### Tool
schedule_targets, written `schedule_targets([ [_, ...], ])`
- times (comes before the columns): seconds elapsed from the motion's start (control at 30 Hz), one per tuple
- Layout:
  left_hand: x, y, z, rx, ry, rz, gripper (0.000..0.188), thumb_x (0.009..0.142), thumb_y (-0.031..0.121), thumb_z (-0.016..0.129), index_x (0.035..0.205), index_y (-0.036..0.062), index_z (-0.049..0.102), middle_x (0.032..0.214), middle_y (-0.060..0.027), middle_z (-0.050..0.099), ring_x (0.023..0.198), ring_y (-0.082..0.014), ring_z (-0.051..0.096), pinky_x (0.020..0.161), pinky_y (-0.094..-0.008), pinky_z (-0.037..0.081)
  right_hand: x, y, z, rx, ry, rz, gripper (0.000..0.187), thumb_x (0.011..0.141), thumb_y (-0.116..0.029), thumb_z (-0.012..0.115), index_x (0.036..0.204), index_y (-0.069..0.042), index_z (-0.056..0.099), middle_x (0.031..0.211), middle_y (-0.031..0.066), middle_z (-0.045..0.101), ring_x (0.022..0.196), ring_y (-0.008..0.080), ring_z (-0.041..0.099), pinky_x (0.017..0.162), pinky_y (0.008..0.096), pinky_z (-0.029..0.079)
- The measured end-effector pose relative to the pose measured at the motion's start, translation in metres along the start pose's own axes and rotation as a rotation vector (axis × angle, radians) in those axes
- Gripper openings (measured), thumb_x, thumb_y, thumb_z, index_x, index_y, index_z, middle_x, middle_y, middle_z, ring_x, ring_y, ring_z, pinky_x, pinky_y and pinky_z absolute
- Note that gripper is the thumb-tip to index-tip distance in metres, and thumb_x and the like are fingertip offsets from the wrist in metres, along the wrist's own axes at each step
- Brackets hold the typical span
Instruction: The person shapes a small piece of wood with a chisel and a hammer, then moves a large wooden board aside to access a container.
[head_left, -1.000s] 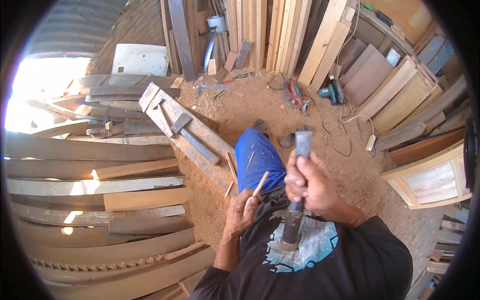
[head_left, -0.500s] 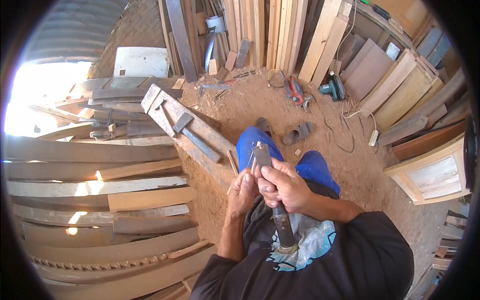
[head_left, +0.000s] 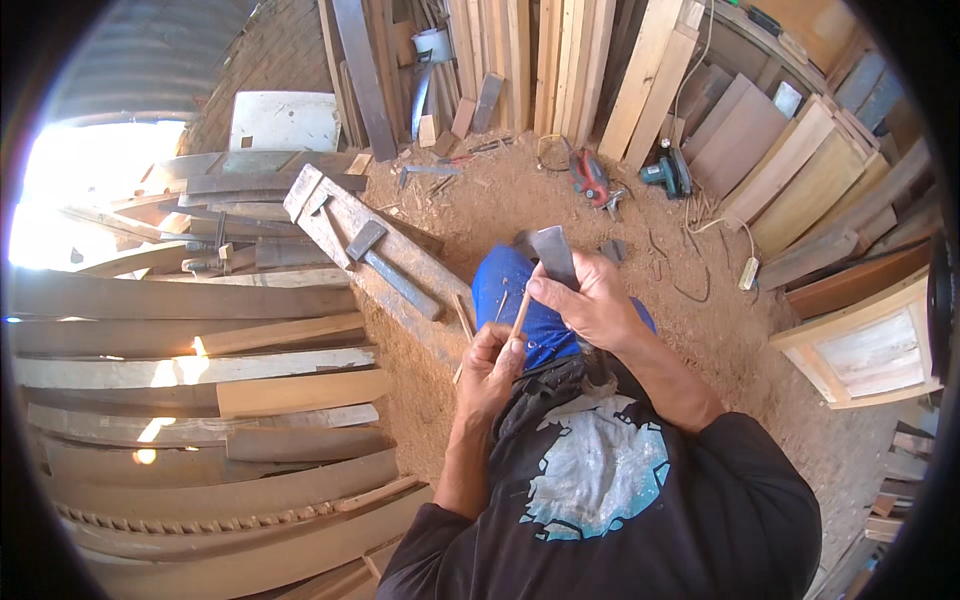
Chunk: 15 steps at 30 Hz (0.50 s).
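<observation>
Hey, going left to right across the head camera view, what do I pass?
Curved wooden planks → mallet on a board → left hand holding a thin wooden stick → right hand gripping a chisel → teal power drill → white framed panel.

No packages, labels, signs or screens show anywhere in this workshop view (the pale flat board (head_left: 285,120) leaning at the back wall bears no visible marking and reads as a plain panel, not a sign).
</observation>
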<state>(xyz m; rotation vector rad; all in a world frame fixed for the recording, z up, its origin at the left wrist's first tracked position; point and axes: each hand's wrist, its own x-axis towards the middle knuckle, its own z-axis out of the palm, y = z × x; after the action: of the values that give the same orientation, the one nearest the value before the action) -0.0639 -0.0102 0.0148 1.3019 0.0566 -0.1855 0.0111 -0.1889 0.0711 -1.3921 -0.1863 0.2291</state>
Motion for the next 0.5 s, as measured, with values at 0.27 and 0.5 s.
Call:
schedule_targets([
  [0.27,0.003,0.003,0.003,-0.127,-0.001,-0.128,0.019,0.1,0.02,0.051,0.106,0.0042,0.06,0.075,0.0032,0.053,0.06,-0.0033,0.044,0.053,-0.0173,0.036,0.008,0.008,-0.011,-0.116,0.032,-0.092,0.014,0.092,-0.019,0.063,0.087,-0.006,0.06,0.069,-0.0085,0.049,0.062,0.0011,0.041,0.054,0.0209,0.036],
  [0.5,0.002,0.002,-0.003,-0.15,-0.133,-0.18,0.03,0.102,0.03,0.044,0.093,0.0031,0.055,0.063,0.0009,0.046,0.047,-0.0056,0.036,0.045,-0.02,0.03,0.013,0.011,-0.013,-0.161,-0.012,0.026,0.016,0.094,-0.021,0.059,0.091,-0.006,0.059,0.069,-0.0069,0.05,0.059,0.0005,0.043,0.05,0.0205,0.036],
])
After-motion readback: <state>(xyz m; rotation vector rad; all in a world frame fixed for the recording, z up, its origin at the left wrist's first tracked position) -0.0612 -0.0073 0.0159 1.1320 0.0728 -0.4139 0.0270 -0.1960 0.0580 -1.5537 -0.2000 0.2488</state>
